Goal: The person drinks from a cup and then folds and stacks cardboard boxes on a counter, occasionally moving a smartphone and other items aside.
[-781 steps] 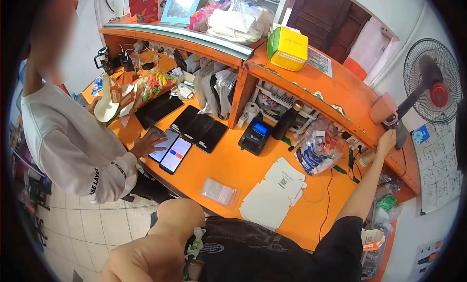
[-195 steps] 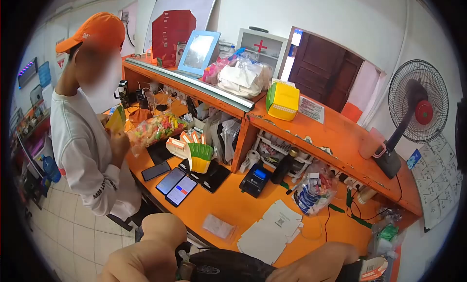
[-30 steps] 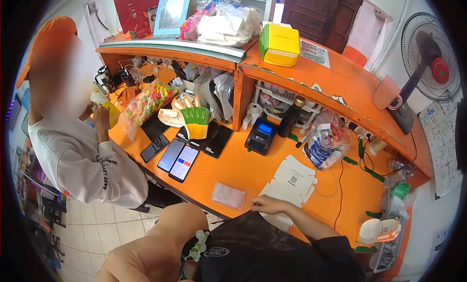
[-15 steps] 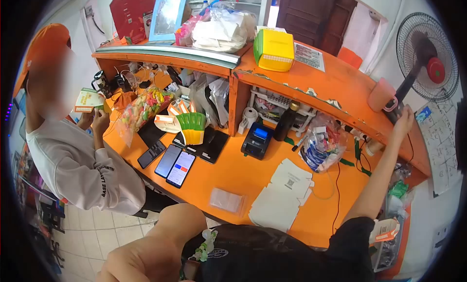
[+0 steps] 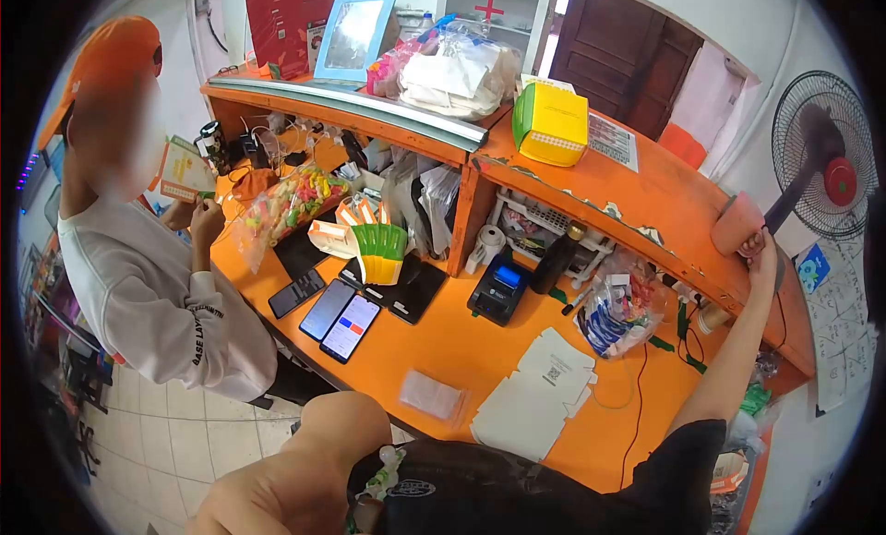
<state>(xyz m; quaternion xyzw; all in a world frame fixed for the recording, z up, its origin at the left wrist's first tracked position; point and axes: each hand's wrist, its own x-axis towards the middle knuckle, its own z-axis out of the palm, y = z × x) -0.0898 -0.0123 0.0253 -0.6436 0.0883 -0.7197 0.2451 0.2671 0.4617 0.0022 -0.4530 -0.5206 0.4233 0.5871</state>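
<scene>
My right hand is at the handle of a pink mug, with its fingers closed around the handle. The mug stands upright on the orange upper ledge, next to the standing fan. My left arm bends at the lower left, and its hand lies outside the view. Below me on the orange desk lie a flat white carton blank and a clear plastic packet.
On the left a person in an orange cap holds a small carton. Phones, stacked green-yellow cartons, a card terminal, a dark bottle and a filled plastic bag stand on the desk. A yellow box sits on the ledge.
My right hand has moved from beside the fan's stem to the mug's handle and closed on it. My view has shifted, so the scene appears lower and further right.
</scene>
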